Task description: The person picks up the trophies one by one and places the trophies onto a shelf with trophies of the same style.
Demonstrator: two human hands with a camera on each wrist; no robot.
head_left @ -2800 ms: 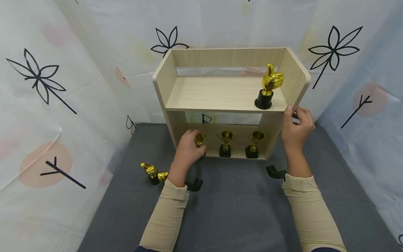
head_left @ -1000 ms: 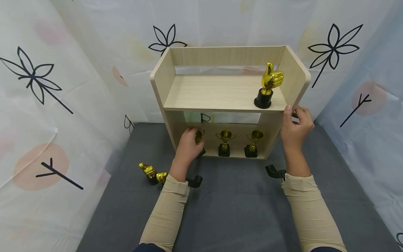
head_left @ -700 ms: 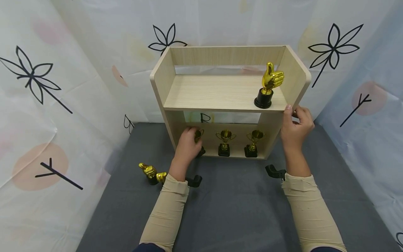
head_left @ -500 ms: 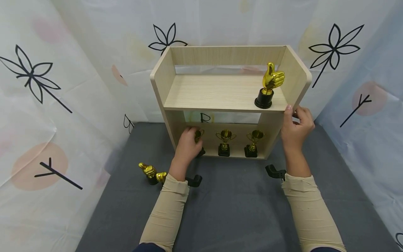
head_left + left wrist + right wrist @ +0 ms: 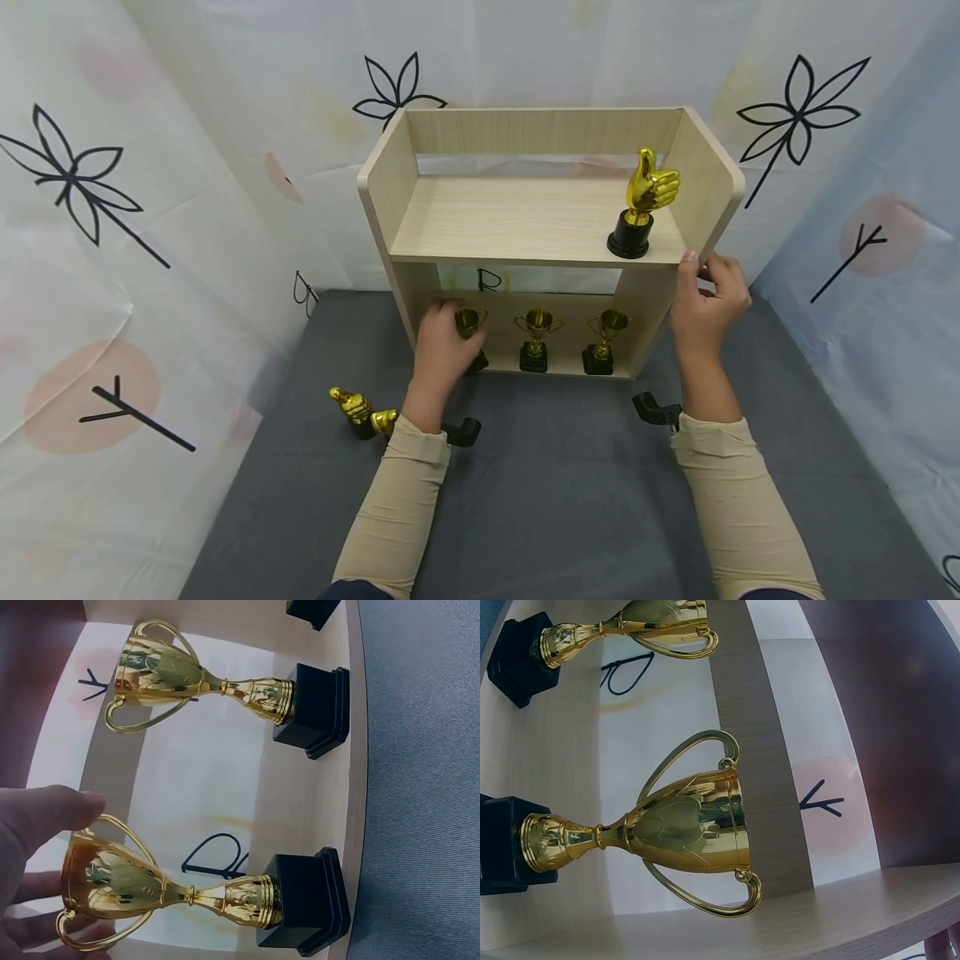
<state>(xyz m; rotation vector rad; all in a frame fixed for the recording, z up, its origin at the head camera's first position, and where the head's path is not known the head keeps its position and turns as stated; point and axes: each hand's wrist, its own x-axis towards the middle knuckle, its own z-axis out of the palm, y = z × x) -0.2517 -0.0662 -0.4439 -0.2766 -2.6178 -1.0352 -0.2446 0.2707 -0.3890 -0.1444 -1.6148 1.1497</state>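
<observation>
My left hand (image 5: 441, 350) is around the leftmost gold trophy cup (image 5: 112, 877) on the lower shelf. Its fingers are spread; the thumb lies right at the upper handle in the left wrist view, with other fingers behind the cup. That trophy stands upright on its black base (image 5: 304, 900). To its right on the same shelf are a middle trophy cup (image 5: 537, 325) and a right trophy cup (image 5: 609, 327). My right hand (image 5: 705, 312) grips the right side panel of the pale wooden shelf unit (image 5: 495, 218), thumb on the front edge.
A gold thumbs-up trophy (image 5: 647, 187) stands at the right end of the upper shelf. Left of my left forearm, another thumbs-up trophy (image 5: 352, 408) and a partly hidden gold piece (image 5: 385, 421) are on the grey cloth (image 5: 555, 483). A patterned sheet (image 5: 225, 208) hangs behind.
My left hand has loosened from the left trophy cup and shifted slightly left, showing more of the cup. Over the longer span that trophy moved slightly left. My right hand keeps its grip.
</observation>
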